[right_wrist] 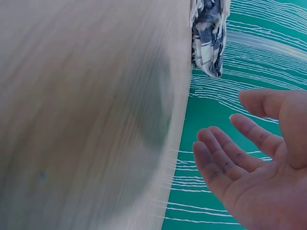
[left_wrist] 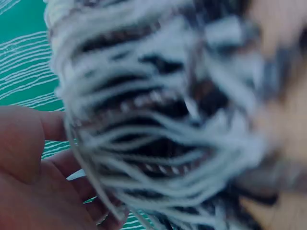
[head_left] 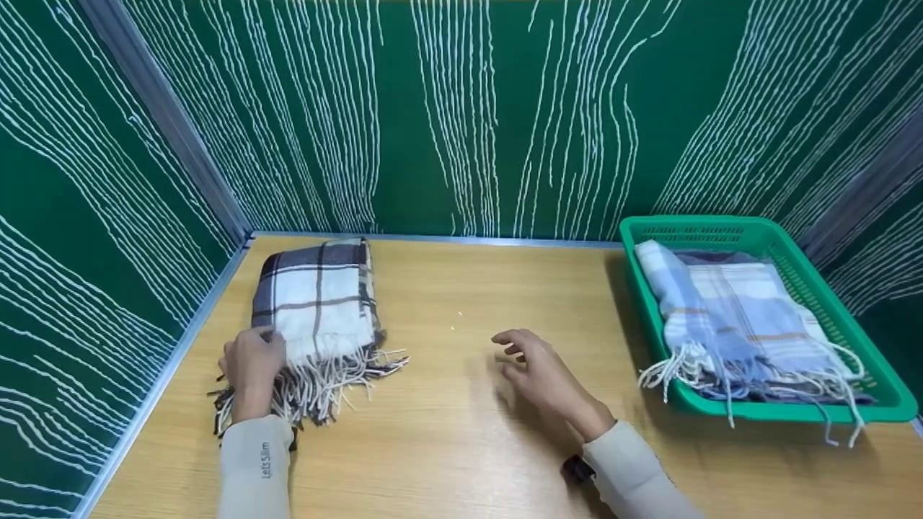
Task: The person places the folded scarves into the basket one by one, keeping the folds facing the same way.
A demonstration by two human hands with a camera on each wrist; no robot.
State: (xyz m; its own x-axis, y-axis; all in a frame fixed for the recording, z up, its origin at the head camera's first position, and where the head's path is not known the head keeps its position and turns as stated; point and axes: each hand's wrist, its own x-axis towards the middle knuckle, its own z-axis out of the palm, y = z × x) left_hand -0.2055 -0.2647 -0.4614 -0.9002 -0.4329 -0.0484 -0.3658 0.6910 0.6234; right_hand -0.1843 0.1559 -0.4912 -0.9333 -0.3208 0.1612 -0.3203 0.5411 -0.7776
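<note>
**A:** Where do things stand with the folded plaid scarf [head_left: 317,303]?

**B:** It lies on the wooden table [head_left: 461,432] by the far left corner, fringe toward you. Your left hand [head_left: 252,364] rests on its near left corner, where the fringe [head_left: 328,382] begins. From the head view your fingers look curled over that edge. The left wrist view shows only blurred tassels [left_wrist: 158,129] just past your fingertips, so I cannot tell whether you are pinching the cloth or merely lying on it.

**A:** And the other hand?

**B:** Your right hand [head_left: 537,371] hovers above bare table, well to the right of the scarf, fingers apart and relaxed, holding nothing. The right wrist view confirms this: open palm [right_wrist: 259,172], fingers [right_wrist: 216,163] slightly spread.

**A:** How do I handle the fold well from here?

**B:** I'd say get your left fingers under all the layers, not just the top one, or the fold will slide open. Keep your thumb on top, just behind the fringe, so the tassels hang free and don't bunch under your fingers. Bring your right hand across to the corner opposite your left fingertips and take a matching grip, so the weight is shared and the stack stays flat.

**A:** Anything to watch?

**B:** The green basket [head_left: 750,234], to the right of your right hand, already holds a blue plaid scarf [head_left: 735,310] whose fringe spills over the near rim. Loose tassels snag easily, so keep them clear of your fingers.
</note>
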